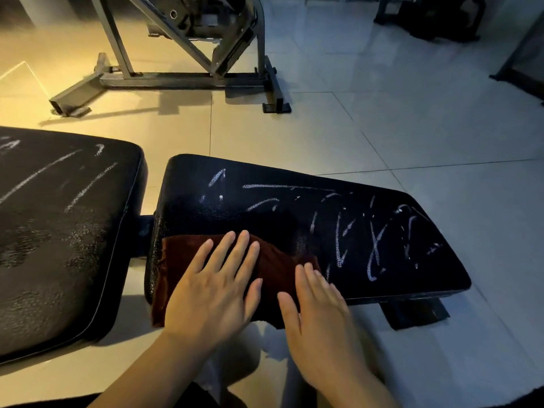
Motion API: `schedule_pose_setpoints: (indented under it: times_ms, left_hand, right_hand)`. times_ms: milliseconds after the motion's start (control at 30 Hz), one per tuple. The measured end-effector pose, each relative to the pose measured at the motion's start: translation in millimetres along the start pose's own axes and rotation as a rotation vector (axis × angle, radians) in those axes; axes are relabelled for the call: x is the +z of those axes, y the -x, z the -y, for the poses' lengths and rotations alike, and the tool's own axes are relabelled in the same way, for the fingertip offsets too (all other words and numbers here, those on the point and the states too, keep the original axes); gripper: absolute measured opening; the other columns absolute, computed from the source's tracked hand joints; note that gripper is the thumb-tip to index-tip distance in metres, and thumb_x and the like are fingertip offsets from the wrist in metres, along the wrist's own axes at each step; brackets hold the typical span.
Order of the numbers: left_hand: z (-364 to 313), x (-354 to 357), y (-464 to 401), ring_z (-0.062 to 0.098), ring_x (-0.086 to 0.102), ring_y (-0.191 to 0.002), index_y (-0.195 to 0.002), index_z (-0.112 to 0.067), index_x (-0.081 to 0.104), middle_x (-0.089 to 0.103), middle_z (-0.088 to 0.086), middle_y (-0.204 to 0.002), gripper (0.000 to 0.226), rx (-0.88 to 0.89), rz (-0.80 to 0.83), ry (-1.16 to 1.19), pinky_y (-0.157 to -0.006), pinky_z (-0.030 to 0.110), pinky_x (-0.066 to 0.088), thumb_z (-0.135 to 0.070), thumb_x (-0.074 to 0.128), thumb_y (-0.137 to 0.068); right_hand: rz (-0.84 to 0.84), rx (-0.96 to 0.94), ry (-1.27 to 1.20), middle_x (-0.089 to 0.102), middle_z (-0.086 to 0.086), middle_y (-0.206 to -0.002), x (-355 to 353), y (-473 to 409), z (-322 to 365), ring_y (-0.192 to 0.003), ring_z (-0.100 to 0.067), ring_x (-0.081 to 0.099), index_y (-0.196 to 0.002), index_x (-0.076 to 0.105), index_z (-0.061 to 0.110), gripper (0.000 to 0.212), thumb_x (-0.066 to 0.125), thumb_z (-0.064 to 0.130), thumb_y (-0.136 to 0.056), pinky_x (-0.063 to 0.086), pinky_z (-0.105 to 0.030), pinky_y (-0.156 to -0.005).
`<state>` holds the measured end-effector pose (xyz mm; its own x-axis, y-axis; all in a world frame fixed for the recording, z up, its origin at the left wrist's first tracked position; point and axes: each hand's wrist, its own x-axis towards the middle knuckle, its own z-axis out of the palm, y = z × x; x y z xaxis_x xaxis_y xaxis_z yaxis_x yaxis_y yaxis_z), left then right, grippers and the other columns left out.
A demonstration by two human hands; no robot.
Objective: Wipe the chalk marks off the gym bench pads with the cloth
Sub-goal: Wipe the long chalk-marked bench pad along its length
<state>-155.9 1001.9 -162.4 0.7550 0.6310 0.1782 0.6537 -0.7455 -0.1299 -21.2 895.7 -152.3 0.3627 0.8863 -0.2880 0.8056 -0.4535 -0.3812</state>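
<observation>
A dark brown cloth (179, 254) lies flat on the near left part of the smaller black bench pad (265, 219). My left hand (217, 287) presses on the cloth with straight, spread fingers. My right hand (318, 307) lies flat beside it, fingers straight, touching the cloth's right edge. White chalk marks (374, 245) streak the pad's middle and right side. The larger black pad (59, 231) at the left also carries faint chalk marks (85, 189).
A grey metal machine frame (182, 75) stands on the tiled floor (382, 119) beyond the bench. Dark equipment (435, 19) sits at the far right. A black bench foot (418, 313) sticks out under the small pad.
</observation>
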Motion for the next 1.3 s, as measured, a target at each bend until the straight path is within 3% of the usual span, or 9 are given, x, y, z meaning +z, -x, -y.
schedule_pose_setpoints:
  times_ms: [133,233,367,533,700,833,967,1067,1300]
  left_hand:
    - [0,1,-1,0.031,0.047,-0.132,-0.136,-0.011,0.053,0.049,0.014,-0.142,0.058,0.008,-0.024,-0.023,-0.105,0.047,0.030,-0.043,0.030,-0.094]
    - [1,1,-1,0.031,0.048,-0.131,-0.136,-0.012,0.054,0.051,0.014,-0.141,0.057,-0.006,-0.015,-0.014,-0.105,0.047,0.030,-0.043,0.029,-0.094]
    - [-1,1,3,0.030,0.048,-0.131,-0.135,-0.009,0.053,0.051,0.015,-0.140,0.057,0.007,-0.031,-0.028,-0.107,0.046,0.029,-0.041,0.029,-0.095]
    - [0,5,3,0.030,0.047,-0.132,-0.136,-0.010,0.054,0.050,0.015,-0.141,0.055,0.022,-0.064,-0.046,-0.106,0.047,0.031,-0.040,0.029,-0.096]
    - [0,7,4,0.031,0.049,-0.131,-0.135,-0.011,0.055,0.052,0.015,-0.139,0.054,0.026,-0.096,-0.057,-0.105,0.047,0.034,-0.040,0.030,-0.097]
    - [1,8,4,0.031,0.050,-0.129,-0.134,-0.011,0.056,0.053,0.015,-0.138,0.053,0.036,-0.114,-0.067,-0.105,0.046,0.034,-0.039,0.032,-0.097]
    - [1,9,5,0.031,0.051,-0.128,-0.132,-0.010,0.058,0.053,0.016,-0.138,0.053,0.050,-0.137,-0.069,-0.105,0.046,0.033,-0.038,0.032,-0.096]
    - [2,10,6,0.030,0.051,-0.129,-0.132,-0.010,0.058,0.052,0.014,-0.139,0.052,0.064,-0.153,-0.080,-0.104,0.046,0.035,-0.038,0.032,-0.097]
    - [2,11,5,0.031,0.052,-0.128,-0.133,-0.010,0.056,0.054,0.015,-0.137,0.050,0.059,-0.172,-0.095,-0.104,0.046,0.035,-0.037,0.034,-0.097]
  right_hand:
    - [-0.081,0.036,-0.012,-0.003,0.001,-0.164,-7,-52,-9,-0.149,-0.011,-0.004,-0.155,-0.002,0.020,0.069,0.009,0.058,-0.098,-0.006,-0.030,-0.119]
    - [-0.104,0.079,0.000,0.003,-0.005,-0.164,-14,-86,-5,-0.150,-0.017,0.001,-0.156,0.005,0.014,0.072,0.018,0.057,-0.100,0.000,-0.033,-0.120]
    - [-0.091,0.027,-0.028,0.003,-0.002,-0.164,-9,-54,-4,-0.150,-0.013,-0.001,-0.156,0.004,0.017,0.069,0.017,0.055,-0.100,-0.002,-0.030,-0.120]
    - [-0.028,-0.032,-0.021,-0.006,0.009,-0.162,0,-6,-8,-0.139,0.004,-0.013,-0.155,-0.003,0.026,0.066,0.010,0.057,-0.098,-0.011,-0.022,-0.115]
    - [-0.088,0.055,-0.025,0.007,-0.005,-0.164,-16,-82,-12,-0.150,-0.015,0.003,-0.156,0.009,0.014,0.068,0.012,0.054,-0.101,-0.003,-0.033,-0.121]
    - [-0.080,0.047,-0.052,0.007,-0.006,-0.163,-16,-76,-7,-0.150,-0.016,0.002,-0.156,0.009,0.013,0.068,0.013,0.053,-0.101,-0.002,-0.033,-0.121]
    - [-0.048,-0.093,-0.105,-0.003,0.011,-0.162,-1,-3,4,-0.144,0.001,-0.011,-0.155,0.002,0.026,0.083,-0.006,0.065,-0.083,-0.012,-0.022,-0.115]
    - [0.016,-0.128,-0.072,-0.009,0.016,-0.160,0,10,3,-0.140,0.006,-0.017,-0.153,-0.005,0.030,0.088,-0.015,0.067,-0.074,-0.017,-0.022,-0.113]
    - [-0.114,0.001,-0.054,0.006,-0.005,-0.163,-14,-85,-13,-0.150,-0.013,0.000,-0.155,0.009,0.013,0.068,0.011,0.054,-0.101,-0.006,-0.031,-0.120]
